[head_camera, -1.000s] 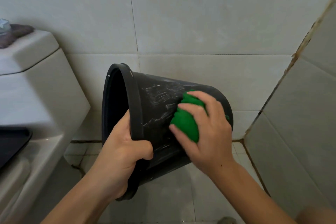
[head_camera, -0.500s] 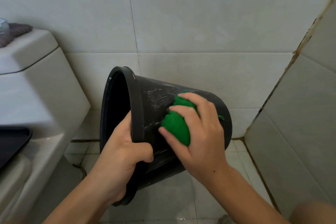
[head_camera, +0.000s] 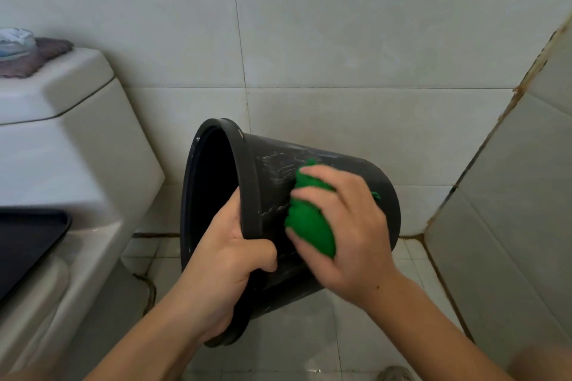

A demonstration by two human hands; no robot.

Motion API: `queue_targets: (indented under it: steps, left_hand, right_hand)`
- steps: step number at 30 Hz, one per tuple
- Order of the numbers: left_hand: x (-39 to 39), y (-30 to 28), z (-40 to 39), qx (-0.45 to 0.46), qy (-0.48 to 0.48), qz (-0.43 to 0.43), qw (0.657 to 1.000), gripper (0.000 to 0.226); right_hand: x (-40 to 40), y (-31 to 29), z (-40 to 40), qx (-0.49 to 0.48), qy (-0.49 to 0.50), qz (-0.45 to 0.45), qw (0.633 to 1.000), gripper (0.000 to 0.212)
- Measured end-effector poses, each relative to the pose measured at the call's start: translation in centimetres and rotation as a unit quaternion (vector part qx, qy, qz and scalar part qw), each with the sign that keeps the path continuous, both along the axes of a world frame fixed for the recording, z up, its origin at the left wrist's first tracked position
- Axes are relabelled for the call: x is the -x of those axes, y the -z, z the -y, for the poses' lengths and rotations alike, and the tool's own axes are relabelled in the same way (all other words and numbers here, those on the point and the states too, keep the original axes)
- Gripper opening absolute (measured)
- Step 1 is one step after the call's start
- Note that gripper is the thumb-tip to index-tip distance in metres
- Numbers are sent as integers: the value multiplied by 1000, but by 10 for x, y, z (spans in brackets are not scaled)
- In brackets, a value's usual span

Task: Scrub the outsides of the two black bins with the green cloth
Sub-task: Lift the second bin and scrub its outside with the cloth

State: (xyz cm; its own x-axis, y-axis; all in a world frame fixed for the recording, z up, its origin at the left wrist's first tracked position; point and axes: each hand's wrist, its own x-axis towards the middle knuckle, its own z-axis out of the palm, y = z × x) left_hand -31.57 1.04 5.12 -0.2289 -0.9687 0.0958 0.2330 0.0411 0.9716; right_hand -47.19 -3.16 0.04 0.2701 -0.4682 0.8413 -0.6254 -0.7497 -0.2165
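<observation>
Tilted black bin (head_camera: 325,164) in left hand (head_camera: 223,269), green cloth (head_camera: 309,219) under right hand (head_camera: 349,235).

We see the right hand (head_camera: 346,235) has slid the green cloth (head_camera: 309,223) leftward toward the black bin's (head_camera: 356,170) rim.

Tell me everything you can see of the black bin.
The black bin looks like matte plastic, round and tapered, with a thick rim band. It is held off the floor on its side, mouth to the left, inside dark. Pale smears streak its wall. The left hand grips the rim; the right hand presses the green cloth against the outside.
</observation>
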Motion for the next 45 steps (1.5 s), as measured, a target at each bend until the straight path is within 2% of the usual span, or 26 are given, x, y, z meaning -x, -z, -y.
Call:
queue_targets:
  steps: [3, 6, 7, 9, 13, 17, 20, 26, 32, 35, 38, 41, 43, 45]
  left_hand:
    - [-3, -2, -1, 11, -4, 15, 1000, 65]
    - [-11, -2, 0, 15, -10, 11, 1000, 63]
    - [-14, -2, 1, 16, -4, 12, 1000, 62]
    - [-17, 0, 0, 17, 13, 1, 1000, 59]
    - [-24, 3, -2, 0, 5, -2, 1000, 49]
    - [-18, 1, -6, -5, -11, 11, 1000, 36]
    - [-13, 1, -6, -21, -28, 12, 999, 24]
    - [-14, 0, -2, -14, -24, 22, 999, 30]
    - [-10, 0, 0, 18, -10, 32, 999, 33]
    - [-10, -1, 3, -21, -34, 11, 999, 19]
    - [-11, 1, 5, -47, -54, -8, 997, 21]
    - [-9, 3, 2, -35, -58, -40, 997, 28]
    - [-8, 3, 0, -20, -48, -29, 998, 32]
    - [-7, 3, -2, -5, -46, -5, 999, 35]
  right_hand:
    - [-4, -4, -2, -37, 18, 40, 998, 49]
    - [-5, -4, -13, -72, -45, -11, 996, 72]
    - [-3, -4, -14, -86, -58, -22, 994, 73]
    - [3, -3, -13, -101, -64, -3, 993, 67]
    - [2, -3, -11, -104, -54, 101, 988, 67]
    - [-9, -2, -18, -32, -55, 85, 994, 55]
    - [-20, 2, -23, 13, -91, 46, 995, 48]
    - [-19, -8, -6, -18, -105, 74, 992, 40]
    - [-24, -14, 1, -45, -71, 168, 982, 32]
    - [-30, -1, -13, -18, -82, 132, 988, 30]
    - [-29, 5, -17, 6, -100, 75, 992, 29]
    - [-18, -4, 3, -37, -48, 144, 988, 30]
    - [-8, -6, 14, -84, 12, 210, 974, 31]
    - [-1, 1, 17, -114, 47, 233, 965, 31]
